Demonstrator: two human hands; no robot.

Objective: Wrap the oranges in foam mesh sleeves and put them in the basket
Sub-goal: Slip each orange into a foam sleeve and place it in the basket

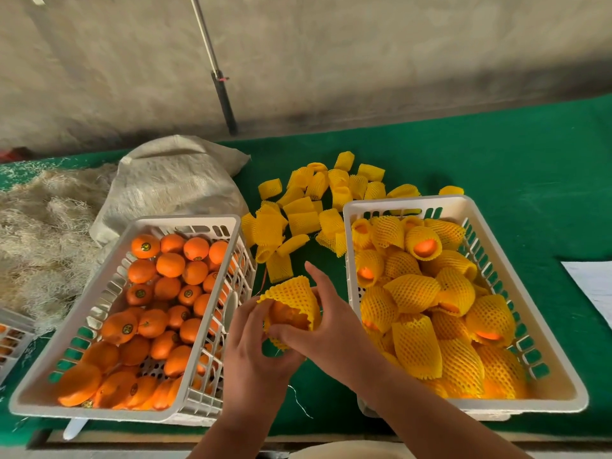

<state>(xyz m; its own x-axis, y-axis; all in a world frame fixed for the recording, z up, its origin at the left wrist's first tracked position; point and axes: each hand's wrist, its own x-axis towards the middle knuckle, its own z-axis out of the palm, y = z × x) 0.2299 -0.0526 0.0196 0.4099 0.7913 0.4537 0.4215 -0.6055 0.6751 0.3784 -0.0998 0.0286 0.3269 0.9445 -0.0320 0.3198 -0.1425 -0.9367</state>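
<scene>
baskets [185, 385] flank hands, sleeves [318, 207] beyond

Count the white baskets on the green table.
3. One on the left holds bare oranges. One on the right holds wrapped oranges. A third is cut off at the far left edge, so more may lie out of view.

Sleeves [318, 207] btwn L basket [185, 376] & R basket [530, 306]

Single head-worn wide-angle view, close above the green table [496, 154], angled forward and down.
</scene>
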